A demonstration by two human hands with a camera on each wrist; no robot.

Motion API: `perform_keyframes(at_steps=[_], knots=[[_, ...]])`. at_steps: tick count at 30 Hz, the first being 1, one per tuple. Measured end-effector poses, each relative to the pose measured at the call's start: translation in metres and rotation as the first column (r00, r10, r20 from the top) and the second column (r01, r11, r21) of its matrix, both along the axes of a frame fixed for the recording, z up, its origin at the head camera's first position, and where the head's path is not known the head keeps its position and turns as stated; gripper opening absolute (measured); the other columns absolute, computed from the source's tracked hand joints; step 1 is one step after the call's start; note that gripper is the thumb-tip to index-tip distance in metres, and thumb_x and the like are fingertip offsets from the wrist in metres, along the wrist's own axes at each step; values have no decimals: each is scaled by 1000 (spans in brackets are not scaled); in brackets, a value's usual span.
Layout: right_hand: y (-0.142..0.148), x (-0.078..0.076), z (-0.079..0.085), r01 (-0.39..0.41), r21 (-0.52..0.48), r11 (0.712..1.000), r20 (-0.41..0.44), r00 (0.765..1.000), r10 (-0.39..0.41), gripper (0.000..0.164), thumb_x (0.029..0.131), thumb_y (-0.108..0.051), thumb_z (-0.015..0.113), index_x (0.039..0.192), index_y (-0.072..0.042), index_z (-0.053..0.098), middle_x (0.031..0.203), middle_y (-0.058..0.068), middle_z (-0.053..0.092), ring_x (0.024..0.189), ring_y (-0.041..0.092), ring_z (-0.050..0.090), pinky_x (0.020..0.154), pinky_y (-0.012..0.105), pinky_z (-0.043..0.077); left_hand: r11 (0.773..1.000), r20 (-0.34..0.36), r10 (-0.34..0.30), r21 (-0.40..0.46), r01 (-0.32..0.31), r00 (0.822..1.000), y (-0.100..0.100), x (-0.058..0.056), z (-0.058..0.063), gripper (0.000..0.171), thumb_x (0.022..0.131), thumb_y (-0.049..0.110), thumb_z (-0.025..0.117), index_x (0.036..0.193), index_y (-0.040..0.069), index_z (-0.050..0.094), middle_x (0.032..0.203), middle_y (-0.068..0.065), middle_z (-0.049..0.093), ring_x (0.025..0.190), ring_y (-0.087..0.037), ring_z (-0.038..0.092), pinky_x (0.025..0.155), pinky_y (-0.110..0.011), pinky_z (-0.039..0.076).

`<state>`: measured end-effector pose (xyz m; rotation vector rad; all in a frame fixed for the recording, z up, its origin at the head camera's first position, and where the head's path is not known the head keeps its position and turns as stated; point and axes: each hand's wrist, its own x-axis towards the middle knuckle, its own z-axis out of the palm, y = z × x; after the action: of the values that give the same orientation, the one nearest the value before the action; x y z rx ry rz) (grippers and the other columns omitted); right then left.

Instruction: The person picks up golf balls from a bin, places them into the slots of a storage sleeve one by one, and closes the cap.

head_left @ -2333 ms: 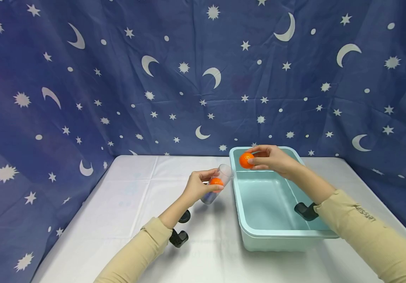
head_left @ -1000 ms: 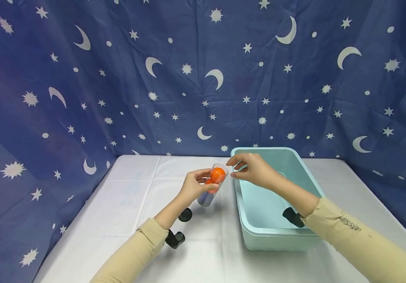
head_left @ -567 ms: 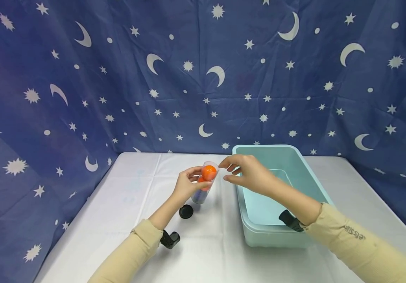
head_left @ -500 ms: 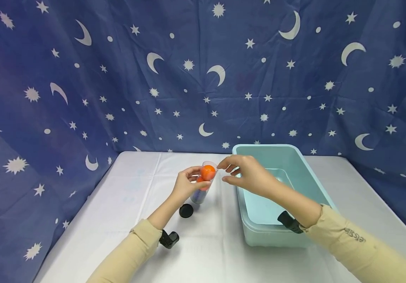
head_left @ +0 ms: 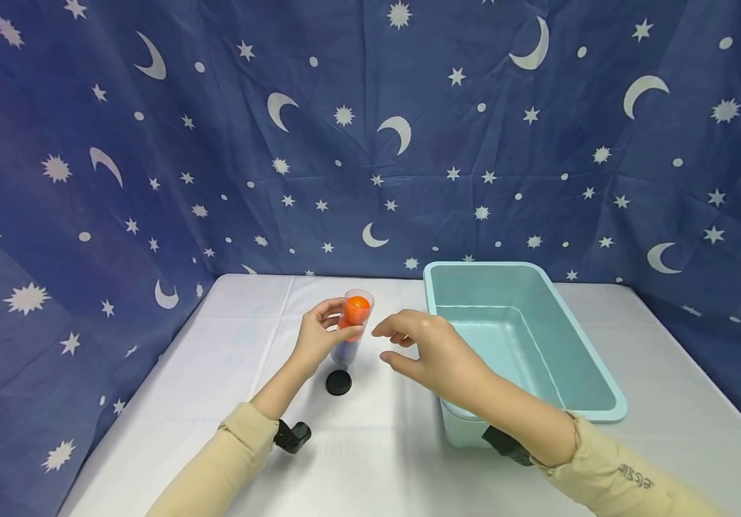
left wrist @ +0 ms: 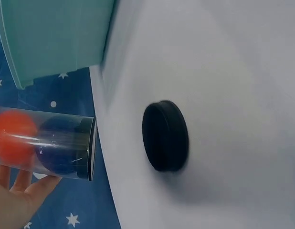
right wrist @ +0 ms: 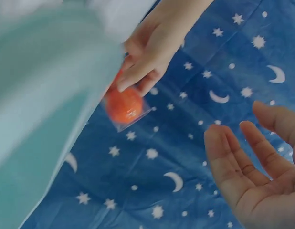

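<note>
My left hand (head_left: 309, 339) grips a clear plastic tube (head_left: 346, 352), tilted slightly, its open mouth upward. Two orange balls are stacked inside, the upper ball (head_left: 357, 309) just below the rim. Under them a dark blue ball (left wrist: 59, 145) sits at the tube's black-edged base. My right hand (head_left: 431, 352) hovers to the right of the tube, fingers loosely bent with nothing between them; the right wrist view also shows this bare palm. On the white tablecloth below the tube lies a round black cap (head_left: 339, 383), large in the left wrist view.
A pale teal plastic tub (head_left: 525, 337) stands on the right side of the table, partly behind my right forearm. No ball shows in the visible part of it. A dark blue curtain (head_left: 319, 136) with moons and stars hangs behind and at the sides.
My right hand has brought an orange ball from over the tub into the tube and let it go. The tube has shifted left and stands more upright. My right hand followed leftward and lower.
</note>
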<state>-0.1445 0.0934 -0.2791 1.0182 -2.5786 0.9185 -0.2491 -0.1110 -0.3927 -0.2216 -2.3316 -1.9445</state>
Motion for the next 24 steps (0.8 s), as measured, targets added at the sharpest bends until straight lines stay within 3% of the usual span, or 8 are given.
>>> perform_keyframes(at_steps=[6,11,17,24], knots=[[-18,9,-9,-25,-25,999,-48,999,24,22,79,-1,71,100,-7,67,96,2,69,83,14,62,77,25,54,1000,-5,24,6,-24,1000,-10,1,-2,50,74,2,76,120,2,56,120,-15,59,104,-24,59,80,-21,53],[-34,11,-28,-37,-18,999,-75,997,36,22,79,-1,72,100,-6,66,98,2,68,87,16,65,79,26,55,1000,-13,21,-14,-21,1000,-23,2,-8,49,74,0,76,118,1,54,118,-15,59,97,-17,59,75,-16,50],[-51,5,-53,-16,44,999,-114,993,21,20,81,-3,71,100,-6,66,96,3,67,90,17,65,79,26,55,999,-16,30,-31,-30,999,-41,5,-14,50,74,0,76,119,2,53,120,-15,58,98,-13,59,76,-16,51],[-65,-10,-77,23,135,991,-51,999,-17,20,82,-5,70,101,-5,66,93,4,67,82,14,62,71,19,53,998,1,35,-60,-35,999,-62,10,-22,53,78,5,75,124,2,49,124,-18,56,104,-17,59,79,-13,50]])
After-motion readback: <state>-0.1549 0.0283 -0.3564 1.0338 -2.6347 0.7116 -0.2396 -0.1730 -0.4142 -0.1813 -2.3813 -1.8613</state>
